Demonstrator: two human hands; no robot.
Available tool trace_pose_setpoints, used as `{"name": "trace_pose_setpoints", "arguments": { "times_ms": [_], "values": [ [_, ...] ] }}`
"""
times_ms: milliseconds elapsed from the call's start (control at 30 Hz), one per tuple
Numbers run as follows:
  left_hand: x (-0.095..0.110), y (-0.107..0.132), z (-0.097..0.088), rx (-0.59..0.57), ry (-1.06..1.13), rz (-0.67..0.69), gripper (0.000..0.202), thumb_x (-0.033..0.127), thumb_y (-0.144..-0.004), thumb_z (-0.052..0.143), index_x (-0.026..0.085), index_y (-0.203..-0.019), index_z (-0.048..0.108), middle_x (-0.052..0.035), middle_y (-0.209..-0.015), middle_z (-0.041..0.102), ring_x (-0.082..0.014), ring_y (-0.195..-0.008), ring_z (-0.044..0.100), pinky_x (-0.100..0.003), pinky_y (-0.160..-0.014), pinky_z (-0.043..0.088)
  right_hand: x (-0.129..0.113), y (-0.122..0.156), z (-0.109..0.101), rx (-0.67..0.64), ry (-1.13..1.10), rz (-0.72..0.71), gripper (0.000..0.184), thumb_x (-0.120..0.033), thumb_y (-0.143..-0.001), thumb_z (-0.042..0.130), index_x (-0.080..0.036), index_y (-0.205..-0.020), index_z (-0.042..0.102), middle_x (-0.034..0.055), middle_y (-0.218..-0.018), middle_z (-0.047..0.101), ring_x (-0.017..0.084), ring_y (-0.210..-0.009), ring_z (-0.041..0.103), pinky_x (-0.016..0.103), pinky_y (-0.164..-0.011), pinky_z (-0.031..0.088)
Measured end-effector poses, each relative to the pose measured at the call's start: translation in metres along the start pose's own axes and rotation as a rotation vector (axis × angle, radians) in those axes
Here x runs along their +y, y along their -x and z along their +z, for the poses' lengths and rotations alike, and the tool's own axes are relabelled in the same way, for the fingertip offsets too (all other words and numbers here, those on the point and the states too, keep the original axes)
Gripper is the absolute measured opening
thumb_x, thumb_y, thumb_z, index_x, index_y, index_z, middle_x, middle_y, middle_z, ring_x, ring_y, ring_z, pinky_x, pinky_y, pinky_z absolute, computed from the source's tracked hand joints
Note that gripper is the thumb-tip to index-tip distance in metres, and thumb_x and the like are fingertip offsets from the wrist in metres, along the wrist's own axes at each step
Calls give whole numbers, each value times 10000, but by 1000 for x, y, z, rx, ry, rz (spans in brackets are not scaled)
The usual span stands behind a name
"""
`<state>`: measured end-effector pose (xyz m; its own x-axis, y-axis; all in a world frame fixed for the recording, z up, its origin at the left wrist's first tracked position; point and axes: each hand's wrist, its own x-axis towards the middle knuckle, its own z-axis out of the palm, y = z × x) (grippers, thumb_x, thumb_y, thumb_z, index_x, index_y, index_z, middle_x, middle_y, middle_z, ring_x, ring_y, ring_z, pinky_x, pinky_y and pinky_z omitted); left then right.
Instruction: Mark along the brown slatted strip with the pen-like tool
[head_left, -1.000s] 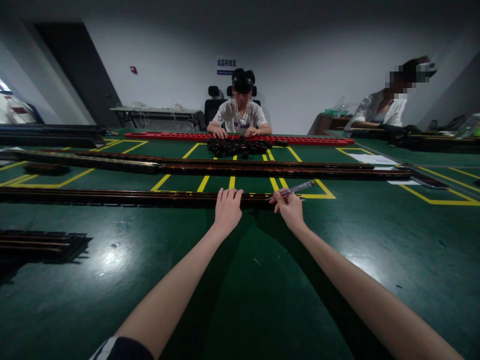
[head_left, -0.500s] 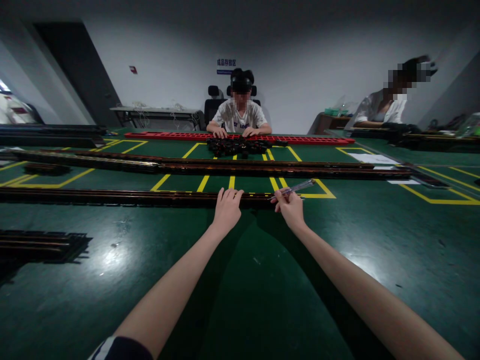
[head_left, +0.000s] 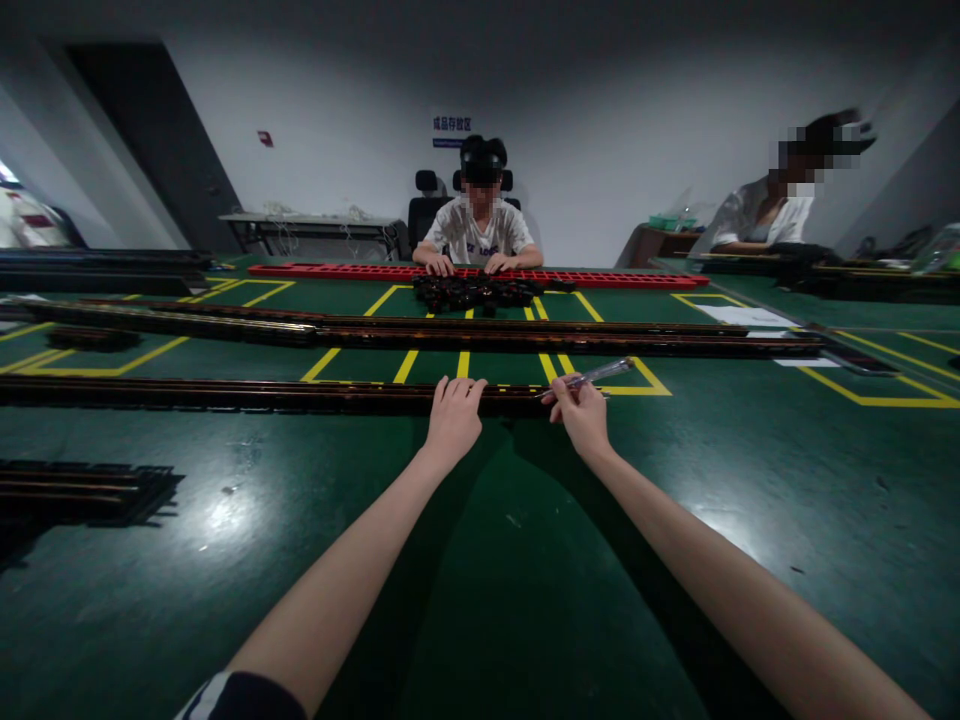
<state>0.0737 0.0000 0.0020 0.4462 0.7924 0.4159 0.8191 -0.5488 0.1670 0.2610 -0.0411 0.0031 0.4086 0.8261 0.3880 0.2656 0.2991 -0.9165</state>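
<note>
a long dark rail (head_left: 300,396) lies across the frame, from the left edge to just right of centre. near its right end, the right hand (head_left: 581,418) pinches a clear, pen-like tool (head_left: 606,371) between thumb and fingers, its thin tip pointing down and left at the rail and its body tilted up to the right; whether the tip touches cannot be told. at the centre, the left hand (head_left: 456,420) lies on the rail, fingers side by side over its top; whether the thumb clamps it from below is hidden.

under them is a green table (head_left: 225,560) marked with yellow lines (head_left: 900,403). just above the rail, more long dark rails (head_left: 525,338) run across the middle of the frame; a dark bundle (head_left: 75,493) sits at lower left. white papers (head_left: 746,316) lie at right of centre.

farther up, a pile of black parts (head_left: 480,294) sits before a red slotted strip (head_left: 622,278), where a seated co-worker (head_left: 480,235) rests both hands. another person (head_left: 750,215) leans in at upper right.
</note>
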Motion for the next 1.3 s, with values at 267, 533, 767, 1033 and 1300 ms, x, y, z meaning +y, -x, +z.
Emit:
{"name": "trace_pose_setpoints", "arguments": {
  "times_ms": [267, 533, 767, 1033, 1300],
  "values": [
    [1, 0, 0, 4, -14, -2, 493, 43, -858, 316, 126, -1279, 557, -112, -1258, 623, -223, -1236, 521, -471, -1157, 281, 0, -1, 0, 1, -15, -2, 466, -643, -727, 612, -185, -774, 538, 24, -634, 666, 96, -387, 526, 228, -388, 441],
    [1, 0, -1, 6, 15, -12, 445, 157, -895, 346, 154, -1292, 545, -97, -1278, 615, -215, -1239, 520, -469, -1157, 287, 0, 0, -1, -37, -23, 23, 517, -684, -700, 609, -181, -803, 546, 16, -651, 656, 94, -419, 537, 226, -406, 461],
    [1, 0, -1, 5, 21, 0, 461, 360, -905, 393, 159, -1292, 543, -114, -1241, 620, -250, -1210, 525, -485, -1142, 287, -1, 0, 1, -3, -24, 36, 515, -686, -702, 603, -185, -800, 538, 11, -636, 642, 97, -402, 518, 233, -393, 441],
    [3, -1, -2, 6, 10, -4, 452, 404, -906, 397, 156, -1245, 563, -120, -1199, 621, -256, -1178, 535, -471, -1132, 296, -1, 0, 0, -27, 2, 49, 493, -663, -720, 601, -181, -804, 539, 12, -651, 645, 90, -409, 514, 225, -403, 440],
    [4, -1, -3, 21, -34, -21, 470, 463, -897, 439, 139, -1211, 570, -136, -1199, 619, -275, -1158, 536, -488, -1111, 309, 1, -1, 0, -48, -25, 30, 461, -629, -730, 618, -180, -798, 543, 11, -635, 656, 89, -387, 510, 227, -399, 433]
  ]
}}
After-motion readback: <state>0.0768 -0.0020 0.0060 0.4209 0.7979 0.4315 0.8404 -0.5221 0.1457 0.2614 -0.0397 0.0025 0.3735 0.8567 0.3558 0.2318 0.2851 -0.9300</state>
